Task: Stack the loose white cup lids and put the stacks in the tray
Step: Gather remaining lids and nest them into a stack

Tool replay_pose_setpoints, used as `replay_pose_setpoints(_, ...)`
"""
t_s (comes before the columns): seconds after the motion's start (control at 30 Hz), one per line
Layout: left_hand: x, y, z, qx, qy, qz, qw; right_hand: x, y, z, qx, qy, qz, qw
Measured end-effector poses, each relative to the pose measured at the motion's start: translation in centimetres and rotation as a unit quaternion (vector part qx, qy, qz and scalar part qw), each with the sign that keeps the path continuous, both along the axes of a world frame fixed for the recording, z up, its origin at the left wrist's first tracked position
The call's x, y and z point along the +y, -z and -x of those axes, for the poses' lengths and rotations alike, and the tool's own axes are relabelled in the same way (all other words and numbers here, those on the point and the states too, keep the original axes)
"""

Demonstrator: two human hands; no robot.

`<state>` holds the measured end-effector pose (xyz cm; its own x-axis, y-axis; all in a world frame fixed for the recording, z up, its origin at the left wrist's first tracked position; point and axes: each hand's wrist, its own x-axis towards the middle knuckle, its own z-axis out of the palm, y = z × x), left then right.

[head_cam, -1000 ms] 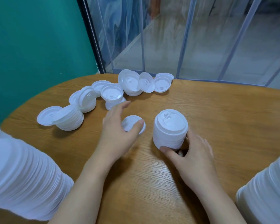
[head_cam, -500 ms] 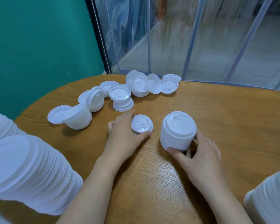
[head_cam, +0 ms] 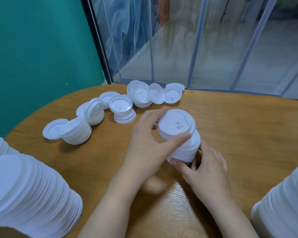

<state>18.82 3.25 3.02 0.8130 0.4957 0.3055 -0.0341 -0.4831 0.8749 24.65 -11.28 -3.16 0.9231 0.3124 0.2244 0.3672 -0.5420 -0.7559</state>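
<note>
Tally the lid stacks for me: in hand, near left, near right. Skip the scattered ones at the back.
held stack: 1
near-left tall stacks: 2
near-right tall stack: 1
Total: 4

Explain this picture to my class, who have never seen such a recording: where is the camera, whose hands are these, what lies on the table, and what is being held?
The camera sits on a person's head, looking forward and down, so the two bare arms are that person's own. The left hand presses a lid onto the top of a small stack of white lids; the right hand steadies the stack's base. On the round wooden table farther back lie loose white lids and short piles. Tall lid stacks stand near both lower corners. No tray is visible.
</note>
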Motion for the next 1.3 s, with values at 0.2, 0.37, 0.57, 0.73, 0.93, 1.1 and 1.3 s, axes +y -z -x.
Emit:
replay_pose_setpoints(0.2,-0.9,1.1,-0.7,0.015,0.037,-0.064,0.997,0.0,0.3,-0.1,-0.006,-0.005,0.011,1.0)
replay_pose_setpoints(0.37,-1.2,1.6,-1.1,0.023,0.046,-0.057,0.997,0.0,0.4,-0.3,0.002,0.0,0.018,1.0)
replay_pose_setpoints(0.57,-0.8,2.1,-1.2,0.041,0.05,-0.056,0.996,0.0,0.2,-0.1,0.002,-0.003,0.016,1.0)
replay_pose_setpoints(0.73,-0.5,2.3,-1.2,0.053,0.052,-0.05,0.996,0.0,0.2,-0.1,0.003,-0.006,0.019,1.0)
replay_pose_setpoints(0.93,-1.2,2.7,-1.5,0.057,0.034,-0.077,0.995,0.0,0.1,-0.1,0.006,-0.004,0.029,1.0)
replay_pose_setpoints(1.1,-1.3,2.9,-1.9,0.062,0.026,-0.063,0.996,-0.1,0.2,-0.2,0.01,-0.007,0.029,1.0)
replay_pose_setpoints(1.3,0.2,2.6,-1.4,0.065,0.042,0.007,0.997,-0.2,0.2,-0.1,0.005,-0.001,0.022,1.0)
